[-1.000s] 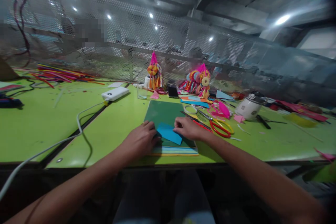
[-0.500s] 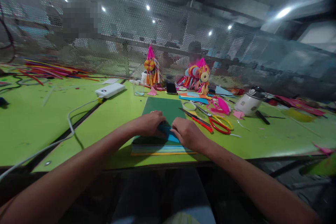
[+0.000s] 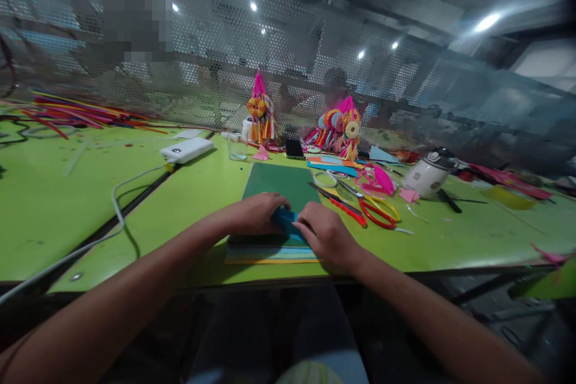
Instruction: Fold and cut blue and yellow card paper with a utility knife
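A small piece of blue paper [image 3: 287, 225] is between my two hands, above a green sheet [image 3: 283, 183]. My left hand [image 3: 260, 213] grips its left side with curled fingers. At the right end, my right hand [image 3: 327, 231] pinches it between thumb and bent forefinger. Under the green sheet lies a stack of coloured paper [image 3: 270, 255], its pale blue and yellow edges showing at the front. The fingertips of my left hand are partly hidden. A black-and-red cutter [image 3: 344, 205] and red-handled scissors [image 3: 378, 216] lie to the right of the stack.
Tasselled ornaments [image 3: 260, 111] stand at the back by a perforated metal screen [image 3: 202, 84]. A phone [image 3: 294, 149], a clear cup [image 3: 237, 147] and a white jug [image 3: 425, 177] sit on the green table [image 3: 189, 210]. A white power bank [image 3: 188, 149] with a cable is at left.
The blue paper has shifted slightly in my hands, with its tilt a little different. Both hands keep their grip near the same spot on the stack. The view has moved slightly.
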`<move>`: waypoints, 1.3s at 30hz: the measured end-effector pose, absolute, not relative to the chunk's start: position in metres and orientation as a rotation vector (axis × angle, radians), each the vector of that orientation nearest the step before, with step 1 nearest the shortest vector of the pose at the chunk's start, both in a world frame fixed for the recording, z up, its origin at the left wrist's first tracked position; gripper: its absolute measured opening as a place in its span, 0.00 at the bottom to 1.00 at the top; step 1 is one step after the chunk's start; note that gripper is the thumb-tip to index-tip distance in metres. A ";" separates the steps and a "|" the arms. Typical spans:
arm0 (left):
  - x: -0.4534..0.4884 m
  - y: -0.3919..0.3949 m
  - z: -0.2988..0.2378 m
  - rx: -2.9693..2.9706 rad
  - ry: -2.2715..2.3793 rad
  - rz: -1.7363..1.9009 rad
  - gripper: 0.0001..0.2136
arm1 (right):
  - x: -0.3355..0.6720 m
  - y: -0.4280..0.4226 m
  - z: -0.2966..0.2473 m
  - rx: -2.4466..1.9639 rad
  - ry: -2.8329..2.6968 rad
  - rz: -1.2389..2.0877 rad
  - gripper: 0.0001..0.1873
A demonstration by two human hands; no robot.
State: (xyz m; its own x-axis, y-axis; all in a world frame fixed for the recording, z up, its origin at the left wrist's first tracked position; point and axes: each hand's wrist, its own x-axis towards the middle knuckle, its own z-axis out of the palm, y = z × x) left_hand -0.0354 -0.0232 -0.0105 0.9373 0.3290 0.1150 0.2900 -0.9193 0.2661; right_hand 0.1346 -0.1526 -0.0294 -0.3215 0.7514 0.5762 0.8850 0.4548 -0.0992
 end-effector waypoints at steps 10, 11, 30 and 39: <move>-0.031 -0.017 -0.013 2.646 0.518 0.278 0.11 | 0.147 -0.117 -0.028 -1.292 -2.040 -0.051 0.05; -0.031 -0.016 -0.014 2.628 0.518 0.311 0.10 | 0.147 -0.117 -0.028 -1.295 -2.015 -0.014 0.04; -0.040 -0.012 0.003 2.192 0.306 0.156 0.14 | 0.158 -0.119 0.009 -1.046 -2.269 -0.083 0.12; -0.050 -0.010 0.010 2.284 0.204 0.154 0.15 | 0.163 -0.112 0.026 -0.986 -2.128 -0.085 0.16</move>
State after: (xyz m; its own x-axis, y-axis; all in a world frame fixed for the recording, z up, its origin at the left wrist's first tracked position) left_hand -0.0500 -0.0103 0.0096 0.9794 0.1967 0.0450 0.0963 -0.6518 0.7522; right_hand 0.1626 -0.1119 0.0259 -0.4006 0.6222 0.6726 0.6738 0.6975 -0.2440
